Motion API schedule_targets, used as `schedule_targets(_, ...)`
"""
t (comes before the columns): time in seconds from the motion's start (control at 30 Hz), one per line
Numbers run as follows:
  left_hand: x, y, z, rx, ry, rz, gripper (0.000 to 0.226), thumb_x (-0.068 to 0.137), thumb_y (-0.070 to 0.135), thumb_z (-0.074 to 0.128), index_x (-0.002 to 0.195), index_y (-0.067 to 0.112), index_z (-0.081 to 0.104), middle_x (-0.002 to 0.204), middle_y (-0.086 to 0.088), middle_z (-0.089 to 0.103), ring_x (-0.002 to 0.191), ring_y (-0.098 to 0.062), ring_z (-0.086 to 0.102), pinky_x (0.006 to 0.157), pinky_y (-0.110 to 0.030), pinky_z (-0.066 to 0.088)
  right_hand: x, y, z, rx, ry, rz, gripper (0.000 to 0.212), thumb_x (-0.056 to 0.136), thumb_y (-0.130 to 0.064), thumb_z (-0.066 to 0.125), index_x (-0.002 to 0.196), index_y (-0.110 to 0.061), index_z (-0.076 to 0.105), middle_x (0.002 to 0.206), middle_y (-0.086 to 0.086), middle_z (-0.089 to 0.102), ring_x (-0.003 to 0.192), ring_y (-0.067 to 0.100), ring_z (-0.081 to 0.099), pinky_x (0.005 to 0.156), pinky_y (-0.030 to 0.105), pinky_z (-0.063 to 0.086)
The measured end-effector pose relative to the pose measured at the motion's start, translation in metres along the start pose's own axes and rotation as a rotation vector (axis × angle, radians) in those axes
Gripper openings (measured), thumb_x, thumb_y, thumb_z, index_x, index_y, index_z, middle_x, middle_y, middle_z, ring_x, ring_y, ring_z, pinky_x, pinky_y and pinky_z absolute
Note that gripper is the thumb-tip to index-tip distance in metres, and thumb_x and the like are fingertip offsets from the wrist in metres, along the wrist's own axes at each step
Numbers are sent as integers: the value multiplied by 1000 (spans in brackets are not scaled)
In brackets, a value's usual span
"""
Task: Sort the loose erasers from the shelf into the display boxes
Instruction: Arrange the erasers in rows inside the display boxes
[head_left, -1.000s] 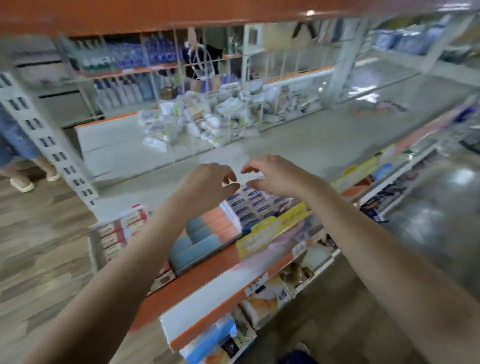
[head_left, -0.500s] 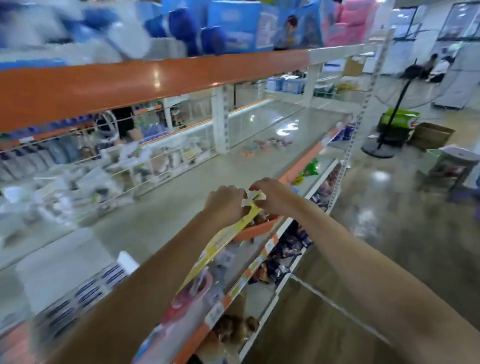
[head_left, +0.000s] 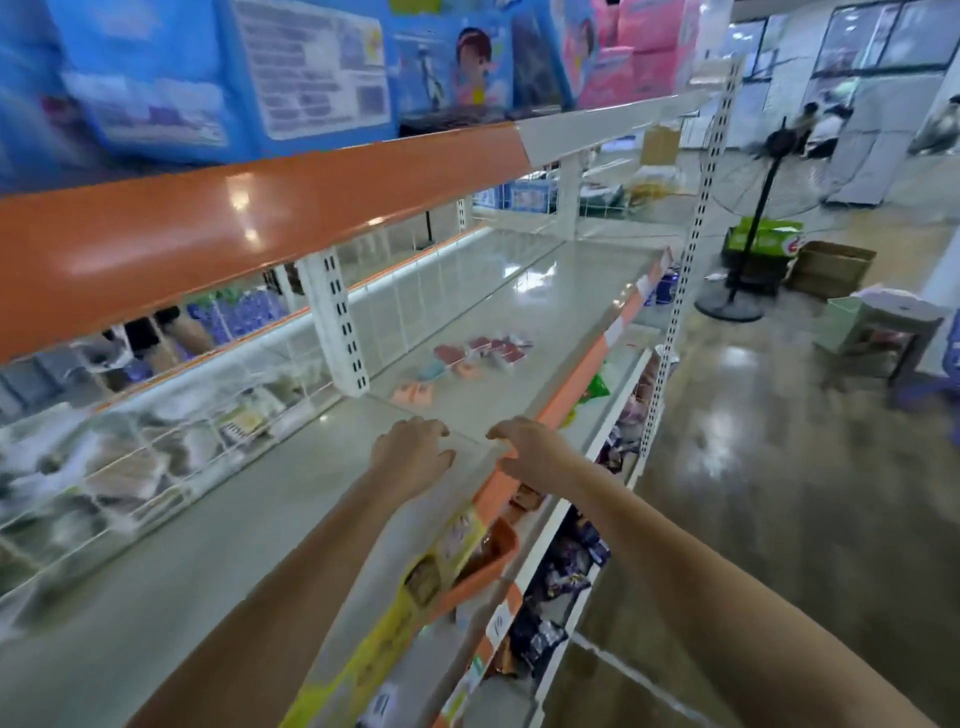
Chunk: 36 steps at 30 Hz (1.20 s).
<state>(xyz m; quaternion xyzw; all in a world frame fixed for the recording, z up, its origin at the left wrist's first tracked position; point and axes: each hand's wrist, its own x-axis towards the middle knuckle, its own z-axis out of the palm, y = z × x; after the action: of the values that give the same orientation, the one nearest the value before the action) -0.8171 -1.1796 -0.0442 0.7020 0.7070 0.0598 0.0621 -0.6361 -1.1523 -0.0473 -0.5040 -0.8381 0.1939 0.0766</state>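
Several loose erasers (head_left: 470, 358), red, pink and pale blue, lie in a small scatter on the grey shelf (head_left: 545, 291), far ahead of my hands. My left hand (head_left: 410, 457) and my right hand (head_left: 530, 452) hover side by side over the shelf's front edge. Their fingers are loosely curled, and I see nothing in either one. Between my forearms a yellow-fronted display box (head_left: 363, 660) is blurred, and its contents are not readable.
A clear divider (head_left: 431, 415) crosses the shelf just beyond my fingertips. An orange shelf rail (head_left: 260, 218) hangs overhead with blue and pink packs above it. An orange tray (head_left: 483, 566) and snack packs fill the lower shelves. A standing fan (head_left: 748, 208) and cartons occupy the aisle at right.
The view has swung right along the shelf, away from the display boxes and toward the loose erasers. My hands, pinched together before, have drawn apart.
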Motion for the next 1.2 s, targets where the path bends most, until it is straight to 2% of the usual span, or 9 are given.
schedule_targets(0.17, 68, -33, 5, -12, 12, -141, 44, 89, 32, 56, 131, 21, 48, 126, -4, 57, 114, -23, 54, 93, -36, 46, 85, 4, -2, 24, -23, -42, 47, 89, -19, 57, 133, -10, 47, 135, 12, 46, 125, 27, 44, 105, 34, 34)
schedule_targets(0.37, 113, -67, 19, -45, 78, -296, 41, 85, 28, 59, 124, 18, 53, 118, -9, 60, 108, -28, 57, 86, -38, 49, 161, -2, 17, 65, 1, -102, 46, 86, -28, 62, 125, -6, 50, 125, 15, 53, 115, 30, 51, 92, 33, 41)
schedule_targets(0.5, 133, -67, 23, -66, 122, -370, 32, 89, 37, 54, 113, 16, 59, 111, -8, 63, 106, -29, 58, 84, -37, 49, 194, -7, 31, 6, 87, -202, 50, 87, -41, 58, 121, -5, 50, 123, 16, 52, 117, 32, 45, 99, 36, 34)
schedule_targets(0.6, 142, -67, 32, -98, 178, -419, 36, 87, 51, 50, 105, 22, 64, 105, -4, 67, 99, -24, 61, 82, -36, 50, 211, -5, 44, -61, 115, -262, 48, 91, -37, 51, 126, -3, 47, 126, 19, 50, 116, 36, 46, 98, 39, 33)
schedule_targets(0.73, 143, -55, 33, -174, 234, -572, 34, 88, 48, 51, 106, 23, 67, 105, -6, 65, 100, -27, 60, 81, -36, 50, 226, 3, 49, -32, 117, -335, 55, 89, -45, 51, 124, -3, 50, 124, 20, 51, 116, 36, 45, 99, 41, 31)
schedule_targets(0.87, 143, -43, 34, -283, 333, -648, 30, 88, 40, 58, 93, 14, 72, 90, -7, 70, 86, -24, 63, 65, -25, 40, 235, 7, 46, 26, 115, -391, 47, 87, -40, 53, 117, -4, 52, 121, 17, 51, 115, 33, 44, 99, 41, 33)
schedule_targets(0.97, 140, -38, 37, -324, 398, -688, 32, 86, 43, 61, 91, 14, 74, 89, -4, 72, 81, -19, 64, 67, -24, 43, 241, 15, 43, 112, 102, -485, 33, 89, -30, 50, 109, -4, 57, 112, 16, 57, 107, 32, 51, 90, 37, 38)
schedule_targets(1.07, 136, -35, 39, -219, 359, -719, 26, 86, 33, 60, 101, 15, 72, 97, -8, 71, 87, -25, 64, 76, -31, 49, 242, 27, 36, 216, 55, -535, 24, 92, -27, 53, 94, -5, 61, 93, 14, 65, 87, 28, 60, 70, 30, 41)
schedule_targets(1.2, 122, -27, 41, -184, 386, -735, 21, 85, 20, 58, 101, 12, 70, 97, -8, 71, 85, -22, 63, 78, -34, 50, 239, 34, 25, 215, 22, -587, 30, 94, -30, 50, 96, -4, 65, 90, 13, 68, 81, 26, 62, 68, 32, 45)
